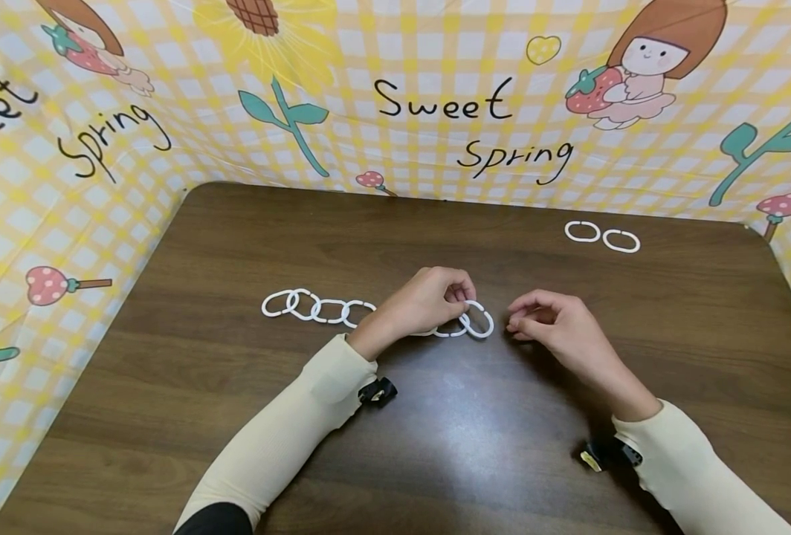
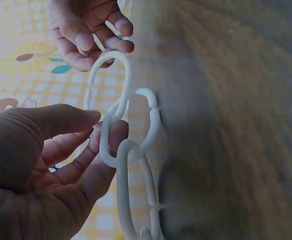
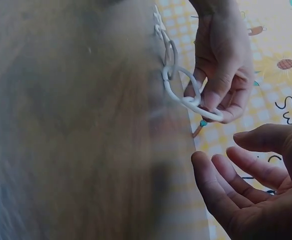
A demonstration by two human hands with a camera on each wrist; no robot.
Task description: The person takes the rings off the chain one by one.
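"On the table [image 1: 134,371], how many links?"

"Two loose links [image 1: 598,232], side by side at the far right. The chain [image 1: 329,322], running from the left to the middle, shows at least six; the left hand [image 1: 429,295] hides the rest."

"And both hands?"

"The left pinches the chain near its right end, thumb against fingers. Just right of it, the right hand [image 1: 559,319] has loosely curved fingers, thumb apart."

"How does the chain look?"

"Smooth white ovals, interlocked, several with a narrow slit."
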